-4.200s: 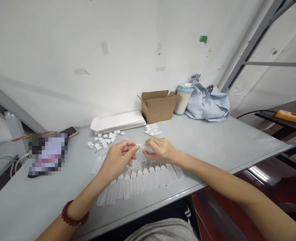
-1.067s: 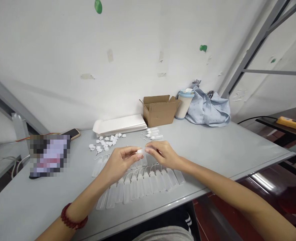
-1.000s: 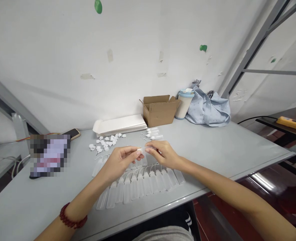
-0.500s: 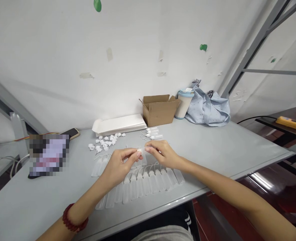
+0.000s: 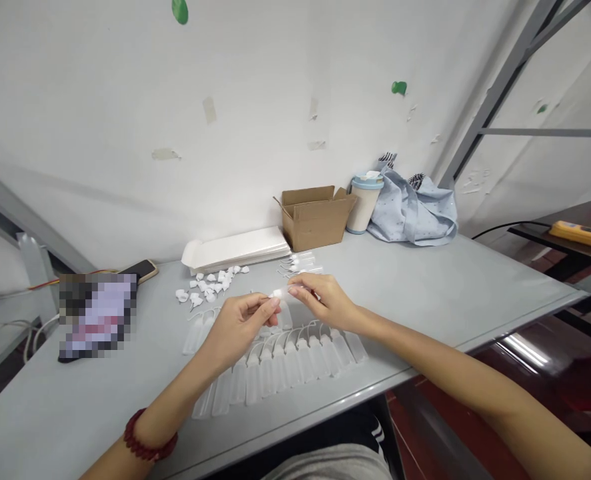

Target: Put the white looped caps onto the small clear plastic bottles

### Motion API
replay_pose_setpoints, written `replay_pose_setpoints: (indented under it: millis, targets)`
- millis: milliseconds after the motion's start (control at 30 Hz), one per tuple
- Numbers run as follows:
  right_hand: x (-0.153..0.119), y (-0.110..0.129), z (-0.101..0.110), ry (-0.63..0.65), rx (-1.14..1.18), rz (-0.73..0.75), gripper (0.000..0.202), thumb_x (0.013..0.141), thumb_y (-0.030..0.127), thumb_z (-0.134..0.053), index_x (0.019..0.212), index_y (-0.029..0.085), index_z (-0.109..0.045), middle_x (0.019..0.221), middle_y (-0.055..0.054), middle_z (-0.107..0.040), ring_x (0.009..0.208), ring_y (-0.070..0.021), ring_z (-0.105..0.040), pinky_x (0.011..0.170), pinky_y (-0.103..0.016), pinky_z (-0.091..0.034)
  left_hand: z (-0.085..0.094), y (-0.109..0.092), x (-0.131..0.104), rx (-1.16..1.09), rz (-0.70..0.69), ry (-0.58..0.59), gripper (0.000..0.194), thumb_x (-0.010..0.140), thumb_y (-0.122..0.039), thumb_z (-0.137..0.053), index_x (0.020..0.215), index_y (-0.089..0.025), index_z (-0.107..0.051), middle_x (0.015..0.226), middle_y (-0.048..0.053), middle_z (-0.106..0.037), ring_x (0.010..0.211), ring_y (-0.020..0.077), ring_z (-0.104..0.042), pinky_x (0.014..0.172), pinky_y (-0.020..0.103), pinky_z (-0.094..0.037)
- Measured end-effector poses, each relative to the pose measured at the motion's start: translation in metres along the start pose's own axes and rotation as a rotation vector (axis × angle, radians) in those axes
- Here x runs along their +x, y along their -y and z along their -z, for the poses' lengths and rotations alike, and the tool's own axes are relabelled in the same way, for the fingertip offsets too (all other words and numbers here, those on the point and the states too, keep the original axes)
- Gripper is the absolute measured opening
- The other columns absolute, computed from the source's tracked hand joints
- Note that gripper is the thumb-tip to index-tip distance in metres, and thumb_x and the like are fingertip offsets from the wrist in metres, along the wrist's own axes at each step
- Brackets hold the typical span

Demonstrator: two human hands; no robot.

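From where I stand, I see two bare hands meeting over the middle of a grey table [image 5: 425, 287], a small translucent bottle [image 5: 287, 293] held between them. The right hand [image 5: 325, 303] has its thumb and fingers closed on the bottle's body, partly hiding it. The left hand [image 5: 248, 323], below a dark red bracelet [image 5: 150, 437], pinches at the white cap [image 5: 277, 293] on the bottle's left end; the exact contact is too small to make out

Nearer the table's front edge, a row of translucent bottles [image 5: 280, 370] lies side by side, thin curved tubes at their far ends. More bottles lie partly behind the left hand

To the far left of the hands is a scatter of loose white pieces [image 5: 213, 285], just in front of a flat white stack [image 5: 235, 250]. Right of that stands an open cardboard box [image 5: 318, 223], small capped vials [image 5: 303, 259] lying before it, then a lidded cup [image 5: 364, 207] and a pale blue bag [image 5: 410, 210]. A phone [image 5: 146, 270] lies at the left, beside a pixelated item [image 5: 100, 313]
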State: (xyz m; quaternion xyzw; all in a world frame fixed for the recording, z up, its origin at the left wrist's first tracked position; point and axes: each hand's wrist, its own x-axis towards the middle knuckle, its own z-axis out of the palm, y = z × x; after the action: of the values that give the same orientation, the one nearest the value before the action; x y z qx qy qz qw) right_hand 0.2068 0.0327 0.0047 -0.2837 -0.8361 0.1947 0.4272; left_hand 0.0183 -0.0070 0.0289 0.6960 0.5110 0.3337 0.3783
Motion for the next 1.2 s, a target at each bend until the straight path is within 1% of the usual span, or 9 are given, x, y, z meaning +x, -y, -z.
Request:
replay_pose_setpoints:
  millis: [167,367,533,667,833,967,1033,1100,1200]
  targets:
    - [0.0,-0.001,0.002,-0.029,-0.028,0.021,0.028,0.095,0.033,-0.039,0.086,0.014,-0.058,0.071,-0.003,-0.059,0.061,-0.0114,-0.051,0.059,-0.023,-0.041,0.003,-0.002,0.001,-0.08,0.02,0.016,0.04,0.083,-0.049,-0.05,0.059,-0.018,-0.06,0.062,0.001,-0.062,0.065,0.0157,-0.058,0.066,0.027,-0.047]
    - [-0.002,-0.005,0.0,0.055,-0.037,0.129,0.027,0.096,0.034,-0.039,0.09,0.014,-0.056,0.074,-0.004,-0.061,0.064,-0.0126,-0.052,0.062,-0.024,-0.042,0.001,0.003,0.002,-0.142,0.047,0.121,0.043,0.087,-0.049,-0.044,0.066,-0.016,-0.061,0.06,0.002,-0.06,0.062,0.0156,-0.055,0.065,0.028,-0.045]
    - [-0.004,-0.005,-0.002,0.089,-0.072,0.152,0.028,0.097,0.033,-0.036,0.093,0.013,-0.055,0.077,-0.006,-0.061,0.067,-0.0139,-0.052,0.063,-0.026,-0.043,-0.001,0.002,-0.001,-0.008,-0.041,0.061,0.042,0.088,-0.043,-0.043,0.057,-0.017,-0.055,0.057,0.0,-0.056,0.064,0.0156,-0.055,0.062,0.024,-0.043]
    - [-0.002,-0.001,0.0,0.155,0.033,0.038,0.031,0.096,0.036,-0.038,0.088,0.014,-0.059,0.072,-0.003,-0.059,0.063,-0.0119,-0.05,0.061,-0.024,-0.04,-0.002,0.002,-0.003,0.217,-0.164,-0.02,0.038,0.089,-0.039,-0.041,0.061,-0.018,-0.053,0.058,0.0,-0.055,0.058,0.0145,-0.051,0.047,0.022,-0.034]
    - [0.001,-0.001,0.002,0.228,0.239,-0.17,0.036,0.092,0.043,-0.044,0.082,0.014,-0.061,0.059,0.003,-0.047,0.053,-0.0085,-0.039,0.052,-0.021,-0.032,-0.003,0.006,-0.004,0.357,-0.329,-0.03,0.034,0.091,-0.03,-0.039,0.063,-0.018,-0.054,0.059,0.0,-0.056,0.056,0.0133,-0.05,0.054,0.024,-0.035]
    - [0.001,-0.004,0.0,0.274,0.39,-0.319,0.046,0.092,0.048,-0.041,0.06,0.016,-0.044,0.052,0.006,-0.033,0.047,-0.0068,-0.03,0.047,-0.021,-0.026,-0.007,0.008,-0.003,0.413,-0.35,-0.032,0.033,0.091,-0.03,-0.039,0.065,-0.018,-0.055,0.06,0.001,-0.054,0.058,0.0143,-0.049,0.057,0.026,-0.036]
    - [0.001,-0.006,0.0,0.252,0.398,-0.354,0.047,0.091,0.05,-0.041,0.057,0.017,-0.037,0.053,0.006,-0.032,0.047,-0.0065,-0.03,0.047,-0.022,-0.025,-0.007,0.009,-0.001,0.407,-0.326,-0.029,0.032,0.092,-0.033,-0.038,0.071,-0.018,-0.058,0.065,0.001,-0.056,0.062,0.0152,-0.051,0.06,0.027,-0.038]
    - [0.002,-0.009,0.002,0.192,0.358,-0.357,0.046,0.091,0.05,-0.042,0.059,0.017,-0.038,0.055,0.006,-0.035,0.049,-0.0069,-0.033,0.048,-0.022,-0.027,-0.002,0.011,0.002,0.393,-0.285,-0.056,0.032,0.093,-0.035,-0.036,0.08,-0.019,-0.06,0.074,0.003,-0.061,0.071,0.017,-0.055,0.066,0.028,-0.041]
    - [0.006,-0.018,0.008,0.053,0.226,-0.32,0.042,0.092,0.048,-0.04,0.065,0.016,-0.046,0.059,0.004,-0.041,0.054,-0.0087,-0.039,0.052,-0.022,-0.031,0.013,0.019,0.01,0.438,-0.221,-0.192,0.029,0.091,-0.036,-0.036,0.093,-0.019,-0.06,0.093,0.006,-0.064,0.087,0.0211,-0.057,0.075,0.032,-0.044]
